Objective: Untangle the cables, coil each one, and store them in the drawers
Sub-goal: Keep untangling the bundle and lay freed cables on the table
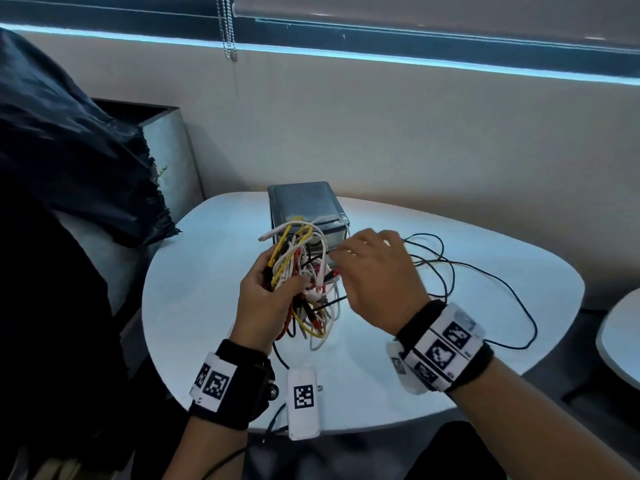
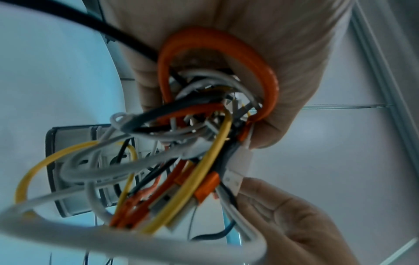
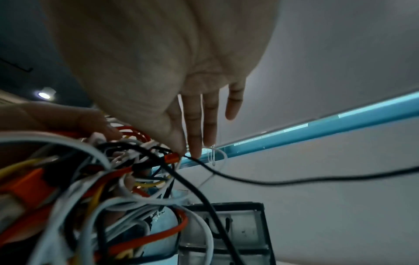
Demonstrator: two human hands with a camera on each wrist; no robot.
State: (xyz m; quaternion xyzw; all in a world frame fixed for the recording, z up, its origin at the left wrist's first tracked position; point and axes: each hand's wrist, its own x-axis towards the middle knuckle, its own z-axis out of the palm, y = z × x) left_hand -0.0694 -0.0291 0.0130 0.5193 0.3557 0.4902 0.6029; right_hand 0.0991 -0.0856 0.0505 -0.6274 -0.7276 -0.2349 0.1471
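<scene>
A tangled bundle of white, yellow, red and black cables (image 1: 304, 278) is held above the white table (image 1: 194, 306). My left hand (image 1: 265, 296) grips the bundle from the left, fingers wrapped round it (image 2: 192, 136). My right hand (image 1: 367, 268) is at the bundle's right side. In the right wrist view its thumb and forefinger (image 3: 195, 136) pinch a thin black cable (image 3: 260, 182) next to a red plug. That thin black cable (image 1: 485, 271) trails in loose loops across the table to the right. The grey drawer unit (image 1: 304, 202) stands just behind the bundle, drawers shut.
A white marker tag (image 1: 304, 396) lies at the table's near edge, with a black lead beside it. A dark cloth (image 1: 69, 150) over a grey bin (image 1: 169, 150) stands at the left. Part of a second white table (image 1: 623, 341) shows at the right. A wall runs behind.
</scene>
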